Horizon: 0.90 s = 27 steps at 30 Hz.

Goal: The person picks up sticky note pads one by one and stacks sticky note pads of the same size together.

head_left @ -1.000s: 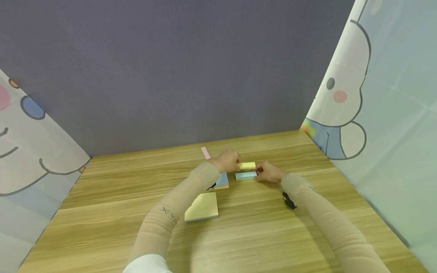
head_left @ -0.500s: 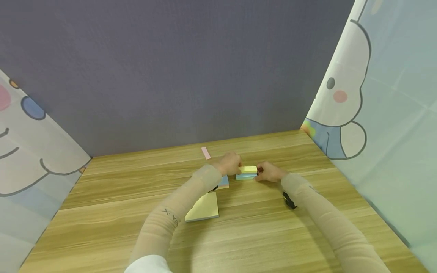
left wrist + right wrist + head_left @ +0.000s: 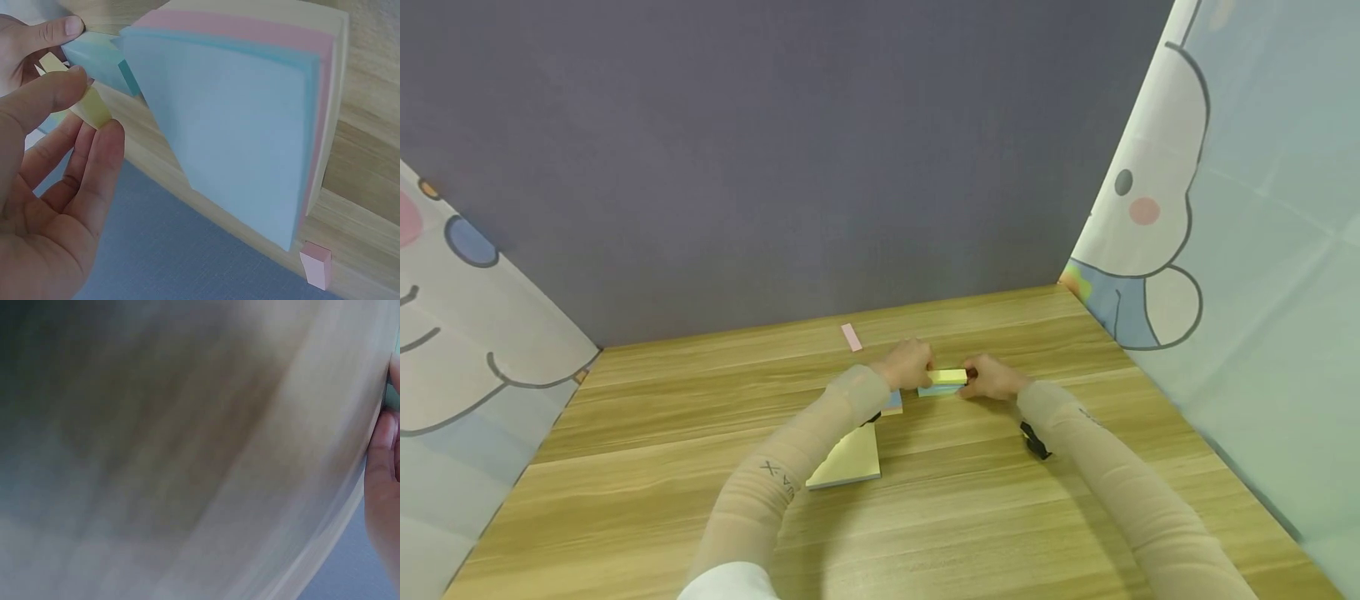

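In the head view my left hand pinches a narrow yellow sticky-note pad by its left end. Just under and in front of that pad lies a narrow light-blue sticky-note pad, partly covered by it. My right hand holds the light-blue pad at its right end. From the left wrist, the thumb and fingers grip the yellow pad, while the right thumb lies on the blue pad. Only part of the right hand shows at the edge of the right wrist view.
A square sticky-note block with blue, pink and cream layers stands beside the left hand. Nearer on the wooden table is a square yellow pad, partly behind the left forearm. A small pink strip pad lies toward the back wall.
My left hand has moved the yellow pad slightly toward me and to the right, from behind the light-blue pad to over it. The right hand has stayed in place.
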Each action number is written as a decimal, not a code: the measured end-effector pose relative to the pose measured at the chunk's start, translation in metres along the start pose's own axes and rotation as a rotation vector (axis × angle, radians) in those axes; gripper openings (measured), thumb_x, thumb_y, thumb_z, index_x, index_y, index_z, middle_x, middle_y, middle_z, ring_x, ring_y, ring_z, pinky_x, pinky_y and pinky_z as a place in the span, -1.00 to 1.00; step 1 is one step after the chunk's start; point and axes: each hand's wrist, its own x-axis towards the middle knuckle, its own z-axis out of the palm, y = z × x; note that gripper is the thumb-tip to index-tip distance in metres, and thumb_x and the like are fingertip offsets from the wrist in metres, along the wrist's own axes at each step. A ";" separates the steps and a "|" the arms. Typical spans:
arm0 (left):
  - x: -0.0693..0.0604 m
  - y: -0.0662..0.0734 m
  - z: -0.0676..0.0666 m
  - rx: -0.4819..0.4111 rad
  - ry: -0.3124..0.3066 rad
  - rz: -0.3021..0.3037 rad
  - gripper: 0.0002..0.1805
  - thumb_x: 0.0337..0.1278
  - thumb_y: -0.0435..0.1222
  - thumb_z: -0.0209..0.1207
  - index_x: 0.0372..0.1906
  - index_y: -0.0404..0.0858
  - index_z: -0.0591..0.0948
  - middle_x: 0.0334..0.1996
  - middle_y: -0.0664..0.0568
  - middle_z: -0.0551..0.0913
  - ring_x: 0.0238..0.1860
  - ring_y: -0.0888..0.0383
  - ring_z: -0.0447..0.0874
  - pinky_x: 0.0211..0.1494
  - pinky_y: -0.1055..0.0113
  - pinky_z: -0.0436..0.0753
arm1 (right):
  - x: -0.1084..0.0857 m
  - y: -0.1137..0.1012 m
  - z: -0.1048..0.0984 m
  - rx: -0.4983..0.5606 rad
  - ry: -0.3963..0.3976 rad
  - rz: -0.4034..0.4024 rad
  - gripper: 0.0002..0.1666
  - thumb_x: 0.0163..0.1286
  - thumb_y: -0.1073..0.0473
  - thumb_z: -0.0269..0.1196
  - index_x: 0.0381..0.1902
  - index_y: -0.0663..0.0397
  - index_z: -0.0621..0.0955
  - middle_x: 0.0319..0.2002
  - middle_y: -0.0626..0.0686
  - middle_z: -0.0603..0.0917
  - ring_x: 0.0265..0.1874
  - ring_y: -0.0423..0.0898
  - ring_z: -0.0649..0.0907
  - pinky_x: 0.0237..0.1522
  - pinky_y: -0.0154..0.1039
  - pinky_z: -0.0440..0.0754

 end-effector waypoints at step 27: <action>0.000 -0.002 0.005 0.017 -0.019 0.000 -0.69 0.01 -0.27 0.27 -0.11 -0.30 0.63 -0.08 -0.05 0.62 -0.14 0.12 0.59 -0.08 0.40 0.58 | 0.002 0.001 0.001 -0.007 0.007 0.004 -0.67 0.11 0.31 0.31 -0.15 0.34 0.55 -0.49 -0.03 0.37 -0.48 -0.15 0.35 -0.45 -0.36 0.34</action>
